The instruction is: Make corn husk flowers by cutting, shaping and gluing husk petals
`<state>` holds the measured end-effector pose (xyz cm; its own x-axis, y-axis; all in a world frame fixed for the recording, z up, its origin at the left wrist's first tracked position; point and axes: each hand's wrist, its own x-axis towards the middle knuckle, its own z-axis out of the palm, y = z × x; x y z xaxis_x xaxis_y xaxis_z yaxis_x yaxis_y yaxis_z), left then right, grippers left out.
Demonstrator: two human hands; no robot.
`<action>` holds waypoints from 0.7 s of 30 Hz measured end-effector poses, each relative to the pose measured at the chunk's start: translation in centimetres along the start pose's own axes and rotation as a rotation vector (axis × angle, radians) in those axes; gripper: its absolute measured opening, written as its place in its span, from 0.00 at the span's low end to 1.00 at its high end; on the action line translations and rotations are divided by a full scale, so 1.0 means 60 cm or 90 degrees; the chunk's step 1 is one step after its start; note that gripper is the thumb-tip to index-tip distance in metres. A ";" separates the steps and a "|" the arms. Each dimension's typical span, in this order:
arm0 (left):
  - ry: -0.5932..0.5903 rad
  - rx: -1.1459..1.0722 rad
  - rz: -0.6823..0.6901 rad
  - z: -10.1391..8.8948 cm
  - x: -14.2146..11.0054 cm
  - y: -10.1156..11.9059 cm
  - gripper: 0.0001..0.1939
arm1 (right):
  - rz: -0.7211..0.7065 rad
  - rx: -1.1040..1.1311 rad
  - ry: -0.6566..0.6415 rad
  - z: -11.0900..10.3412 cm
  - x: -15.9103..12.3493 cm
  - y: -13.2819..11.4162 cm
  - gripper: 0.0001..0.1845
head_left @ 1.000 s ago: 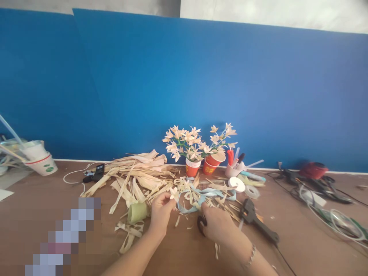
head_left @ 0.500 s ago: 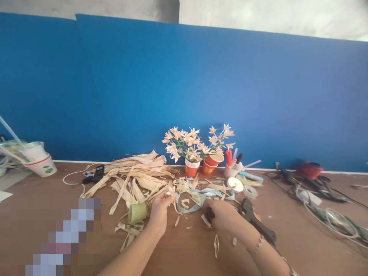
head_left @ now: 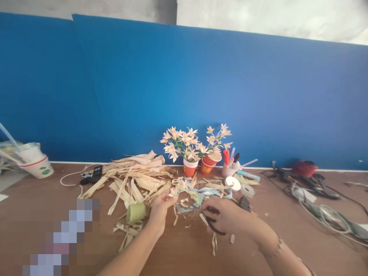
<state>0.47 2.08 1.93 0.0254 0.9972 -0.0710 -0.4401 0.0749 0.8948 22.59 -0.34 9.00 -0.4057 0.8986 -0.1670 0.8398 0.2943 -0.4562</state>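
Observation:
My left hand pinches a small cream flower made of husk-like petals between thumb and fingertips. My right hand is closed on black-handled scissors, with one handle loop hanging below the fingers. The blades are hard to make out. Between the hands lie a pale blue ribbon and curled scraps. Beside my left wrist a green roll rests on its side. A dark glue gun lies mostly hidden behind my right forearm.
Dried corn husks are heaped at the back left. Husk flowers stand in red paper cups. Nearby are a pen cup, a white disc and clear tape. Cables sprawl at right; a drink cup stands left.
My right hand has turned and opened out slightly, so the scissors' handle loop now shows below it. Its forearm now covers most of the glue gun. The left hand still holds the flower.

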 end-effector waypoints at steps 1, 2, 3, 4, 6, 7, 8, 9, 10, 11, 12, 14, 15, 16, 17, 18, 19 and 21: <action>0.004 0.013 -0.003 0.000 0.000 0.000 0.06 | -0.011 -0.013 -0.006 0.002 0.003 -0.008 0.12; 0.007 0.025 -0.006 0.001 -0.001 0.002 0.07 | -0.016 -0.032 -0.008 0.004 0.007 -0.015 0.12; 0.008 0.038 -0.011 0.002 -0.002 0.003 0.08 | -0.019 -0.049 -0.005 0.006 0.010 -0.022 0.14; 0.008 0.051 -0.015 0.003 -0.003 0.005 0.08 | -0.021 -0.062 0.001 0.007 0.013 -0.028 0.15; 0.011 0.072 -0.020 0.006 -0.006 0.009 0.08 | -0.027 -0.073 0.012 0.009 0.018 -0.036 0.17; 0.011 0.079 -0.020 0.007 -0.007 0.011 0.08 | -0.028 -0.073 0.019 0.008 0.020 -0.039 0.17; 0.011 0.084 -0.019 0.007 -0.008 0.012 0.08 | -0.028 -0.073 0.023 0.008 0.022 -0.041 0.17; 0.010 0.087 -0.017 0.008 -0.008 0.012 0.08 | -0.026 -0.072 0.026 0.007 0.023 -0.043 0.18; 0.009 0.090 -0.015 0.008 -0.009 0.012 0.08 | -0.024 -0.071 0.026 0.006 0.024 -0.044 0.18; 0.008 0.093 -0.013 0.007 -0.009 0.012 0.08 | -0.024 -0.071 0.023 0.006 0.025 -0.045 0.18; 0.008 0.095 -0.011 0.007 -0.008 0.011 0.08 | -0.027 -0.072 0.019 0.006 0.026 -0.046 0.19; 0.010 0.097 -0.011 0.006 -0.008 0.009 0.08 | -0.036 -0.078 0.013 0.008 0.028 -0.046 0.19; 0.010 0.095 -0.011 0.006 -0.007 0.008 0.08 | -0.039 -0.082 0.015 0.010 0.029 -0.046 0.18; 0.011 0.093 -0.011 0.006 -0.007 0.008 0.08 | -0.040 -0.086 0.018 0.012 0.030 -0.045 0.18; 0.010 0.092 -0.012 0.006 -0.007 0.008 0.08 | -0.042 -0.088 0.021 0.014 0.031 -0.044 0.17; 0.008 0.093 -0.012 0.006 -0.007 0.008 0.08 | -0.045 -0.089 0.023 0.016 0.031 -0.042 0.17; 0.007 0.095 -0.013 0.006 -0.007 0.009 0.08 | -0.050 -0.091 0.025 0.018 0.032 -0.040 0.16; 0.005 0.101 -0.015 0.005 -0.007 0.009 0.08 | -0.059 -0.095 0.029 0.021 0.032 -0.038 0.15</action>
<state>0.49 1.71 2.60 0.0270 0.9951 -0.0949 -0.2922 0.0987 0.9512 19.45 0.33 8.59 -0.4701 0.8781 -0.0888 0.8451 0.4189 -0.3321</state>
